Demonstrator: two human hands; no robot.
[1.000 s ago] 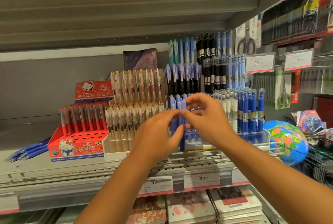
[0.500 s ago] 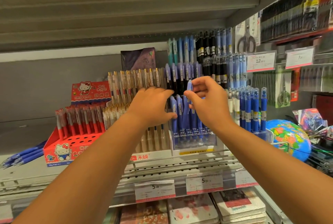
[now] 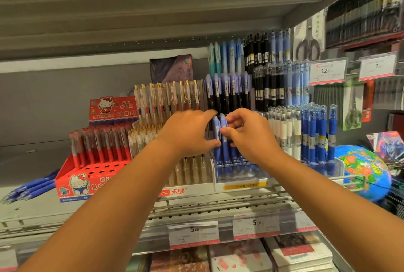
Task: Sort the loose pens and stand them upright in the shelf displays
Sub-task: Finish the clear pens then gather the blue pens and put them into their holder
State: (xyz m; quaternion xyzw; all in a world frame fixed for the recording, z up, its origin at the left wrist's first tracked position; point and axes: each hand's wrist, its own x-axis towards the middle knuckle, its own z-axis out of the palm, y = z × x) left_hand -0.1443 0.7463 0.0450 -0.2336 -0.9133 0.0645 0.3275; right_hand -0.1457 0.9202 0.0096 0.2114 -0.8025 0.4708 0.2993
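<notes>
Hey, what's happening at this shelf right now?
A person is tidying a store pen shelf with both bare hands. The left hand and right hand meet at the blue pens standing upright in the clear display rack, fingers pinching around them. A pile of loose blue pens lies flat on the shelf at far left, beside the red Hello Kitty pen box, not yet sorted.

grey shelf (image 3: 32, 162) carries red display box (image 3: 72, 181), clear pen rack (image 3: 240, 176), loose blue pens (image 3: 30, 188).
</notes>
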